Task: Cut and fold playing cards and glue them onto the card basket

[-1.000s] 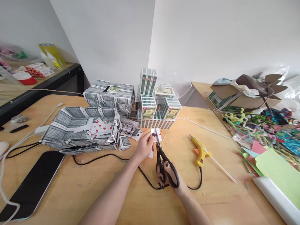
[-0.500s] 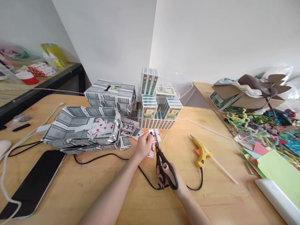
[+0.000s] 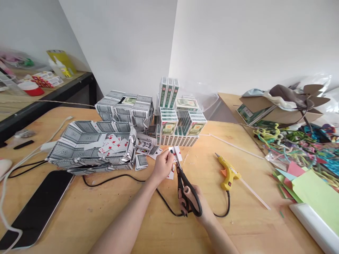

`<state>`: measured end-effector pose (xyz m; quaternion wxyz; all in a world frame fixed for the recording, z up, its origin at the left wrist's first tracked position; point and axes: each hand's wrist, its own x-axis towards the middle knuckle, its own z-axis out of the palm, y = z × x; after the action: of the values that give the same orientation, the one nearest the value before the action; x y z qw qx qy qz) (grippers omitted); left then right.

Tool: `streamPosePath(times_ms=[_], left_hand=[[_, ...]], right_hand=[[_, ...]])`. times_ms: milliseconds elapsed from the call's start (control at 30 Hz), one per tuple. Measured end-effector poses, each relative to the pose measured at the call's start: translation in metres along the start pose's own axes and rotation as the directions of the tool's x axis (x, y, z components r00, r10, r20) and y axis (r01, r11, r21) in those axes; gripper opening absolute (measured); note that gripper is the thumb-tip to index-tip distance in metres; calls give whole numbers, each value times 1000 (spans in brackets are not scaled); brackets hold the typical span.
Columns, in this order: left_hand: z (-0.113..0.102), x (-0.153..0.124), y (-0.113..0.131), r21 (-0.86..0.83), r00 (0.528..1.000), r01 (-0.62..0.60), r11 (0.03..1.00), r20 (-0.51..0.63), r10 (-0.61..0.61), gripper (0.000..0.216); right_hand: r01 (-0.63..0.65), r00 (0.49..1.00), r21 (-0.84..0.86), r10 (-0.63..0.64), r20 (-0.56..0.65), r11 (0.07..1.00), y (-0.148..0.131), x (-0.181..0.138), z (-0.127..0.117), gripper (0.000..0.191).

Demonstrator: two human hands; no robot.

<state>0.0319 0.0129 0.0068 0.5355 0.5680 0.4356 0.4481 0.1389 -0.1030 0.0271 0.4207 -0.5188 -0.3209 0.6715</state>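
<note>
Between its closed fingers my left hand (image 3: 163, 163) pinches a playing card (image 3: 178, 153) with red pips. My right hand (image 3: 194, 203) is wrapped round the handles of black scissors (image 3: 182, 180). Their blades lie across the card, beside my left fingertips. Under the held card, part of another red card (image 3: 171, 174) shows on the table. Left of my left hand lie a small stack of cards face down (image 3: 141, 161) and several loose black-suited cards (image 3: 146, 144). An open box made of folded cards (image 3: 79, 135) holds red-suited cards and white pieces.
Behind stand a second card-built box (image 3: 124, 106) and stacked card packs (image 3: 169, 123). A yellow glue gun (image 3: 229, 173) lies to the right, its cord running under my hands. A phone (image 3: 37, 208) is at left; coloured paper (image 3: 315, 190) and pipe cleaners (image 3: 286, 141) lie at right.
The scissor handles and my right hand have shifted very slightly right and down. The blades still cross the card, and my left hand keeps its pinch.
</note>
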Motion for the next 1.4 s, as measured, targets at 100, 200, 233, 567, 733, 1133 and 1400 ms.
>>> streamPosePath(times_ms=[100, 200, 233, 567, 733, 1133, 1400], left_hand=[[0, 0, -1, -12, 1000, 10, 1000, 10, -10, 28], [0, 0, -1, -17, 1000, 2, 1000, 17, -2, 28], [0, 0, -2, -18, 1000, 0, 1000, 19, 0, 28], [0, -1, 0, -37, 1000, 20, 999, 18, -19, 28], [1, -2, 4, -70, 1000, 29, 997, 9, -29, 27], [-4, 3, -4, -15, 997, -2, 1000, -81, 1, 25], [-3, 1, -1, 51, 997, -23, 998, -68, 27, 28]], right_hand=[[-2, 1000, 6, 2, -1, 1000, 0, 0, 0, 54], [-2, 1000, 14, 2, 2, 1000, 1, 2, -1, 54], [-2, 1000, 17, 2, 2, 1000, 2, 2, -1, 53], [10, 1000, 26, -10, -6, 1000, 5, 2, -4, 51], [-5, 1000, 32, 6, -20, 999, 4, 2, -4, 51], [27, 1000, 30, -27, 10, 999, 8, 3, -4, 49], [16, 1000, 30, -15, -10, 999, 8, 3, -7, 49]])
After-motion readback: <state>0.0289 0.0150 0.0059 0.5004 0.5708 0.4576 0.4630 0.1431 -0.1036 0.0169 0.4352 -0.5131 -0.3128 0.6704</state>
